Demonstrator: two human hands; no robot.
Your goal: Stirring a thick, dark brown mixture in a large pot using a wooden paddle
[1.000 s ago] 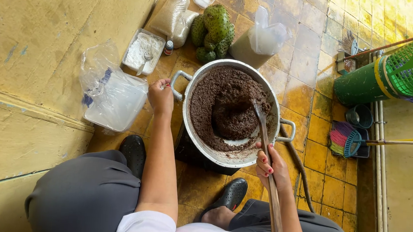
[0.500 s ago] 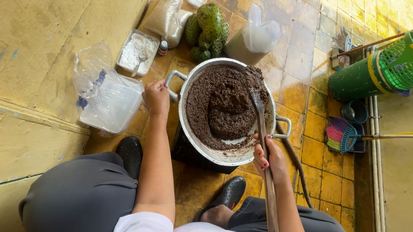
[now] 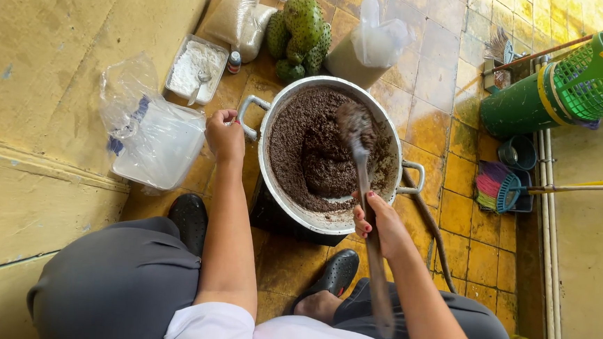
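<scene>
Pot [image 3: 270, 181] at frame centre on yellow tiles, filled with dark brown mash [image 3: 310, 145]. Left hand [image 3: 225, 135] clamped on left pot handle [image 3: 249, 114], steadying. Right hand [image 3: 380, 223] closed round paddle [image 3: 364, 187], blade loaded, lifted above mash. Advised: keep handle grip firm, scrape bottom and wall evenly, avoid spill over rim. Green fruit [image 3: 297, 33] upper centre.

**Soft daylight, sharp centre, blurred handle**

The light is bright and even, with only weak shadows. The pot [image 3: 330, 154] rim shows a small glare. The spoon [image 3: 363, 187] is blurred by motion. Straight lines bend near the picture edges.
</scene>
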